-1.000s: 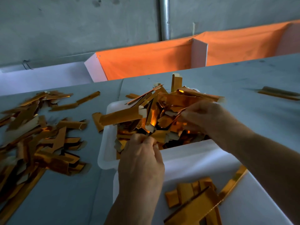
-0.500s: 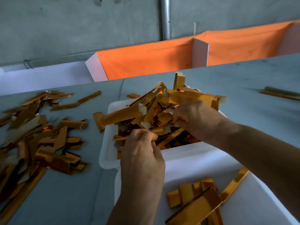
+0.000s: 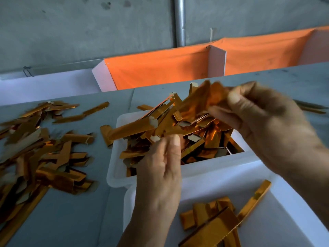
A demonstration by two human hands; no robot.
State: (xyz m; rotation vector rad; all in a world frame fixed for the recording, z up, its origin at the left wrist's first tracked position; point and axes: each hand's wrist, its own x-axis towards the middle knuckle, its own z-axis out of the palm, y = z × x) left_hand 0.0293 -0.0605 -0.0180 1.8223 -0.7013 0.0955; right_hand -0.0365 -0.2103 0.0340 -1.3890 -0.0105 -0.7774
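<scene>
The bundle of gold strips (image 3: pixel 201 102) hangs in the air just above the far side of the white tub (image 3: pixel 114 157), blurred, with its lower end close to the heap inside. The right hand (image 3: pixel 263 125) grips it, fingers (image 3: pixel 236 98) curled round one end and the thumb pressed under it.

Inside the tub lies a tangled pile of gold strips (image 3: pixel 204 139), some poking out over its left rim. The left hand (image 3: pixel 160 168) is over the tub's near rim, its back towards me and its fingers (image 3: pixel 165 148) reaching up into the pile. The thumb lies close to the forefinger, but I cannot tell whether they pinch a strip or merely touch the heap.

Butting against the tub's near side is a second white tray (image 3: pixel 284 202) with a few flat gold pieces (image 3: pixel 213 220) in it. To the left of the tub, a loose heap of strips (image 3: pixel 44 148) spreads across the grey counter (image 3: pixel 80 220). To the tub's right, well apart, a couple of strips (image 3: pixel 311 107) lie on the counter. Beyond the tub, an orange cloth (image 3: pixel 160 68) hangs behind the counter's far edge, below a concrete wall with an upright metal pipe (image 3: pixel 179 20).
</scene>
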